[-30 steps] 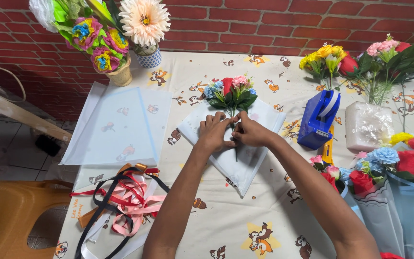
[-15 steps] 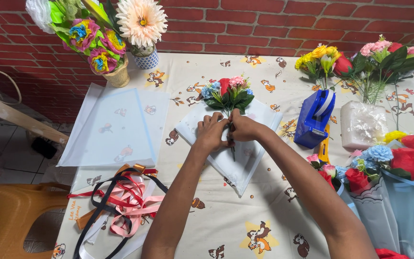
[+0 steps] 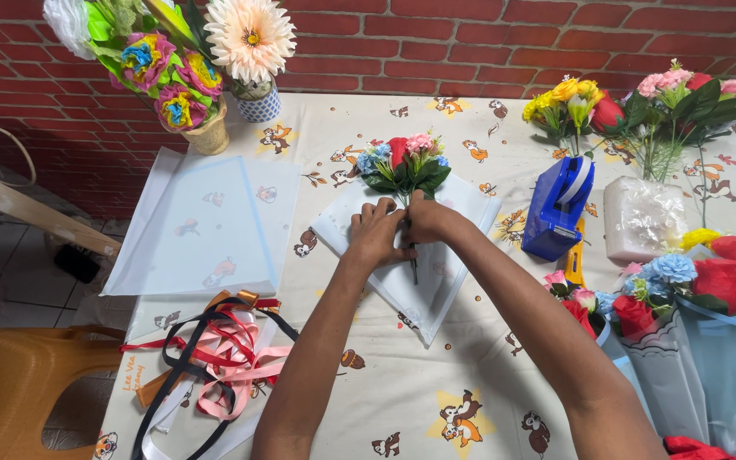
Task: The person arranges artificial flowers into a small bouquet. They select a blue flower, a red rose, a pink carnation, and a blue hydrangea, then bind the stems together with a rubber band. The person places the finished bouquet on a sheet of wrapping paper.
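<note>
Posy (image 3: 402, 166) on white wrapping sheet (image 3: 462, 255), mid-worktop | I see both hands, left (image 3: 374, 234) and right (image 3: 426, 220), pinching its stems (image 3: 413, 260) together | I'd judge it light, soft, crushable; grip stems, not blooms.

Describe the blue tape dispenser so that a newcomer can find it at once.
Start at the table with the cartoon-print cloth and go right of the two hands. The blue tape dispenser stands there, before the yellow flowers. It is the only hard, solid blue block among soft bouquets.
</note>
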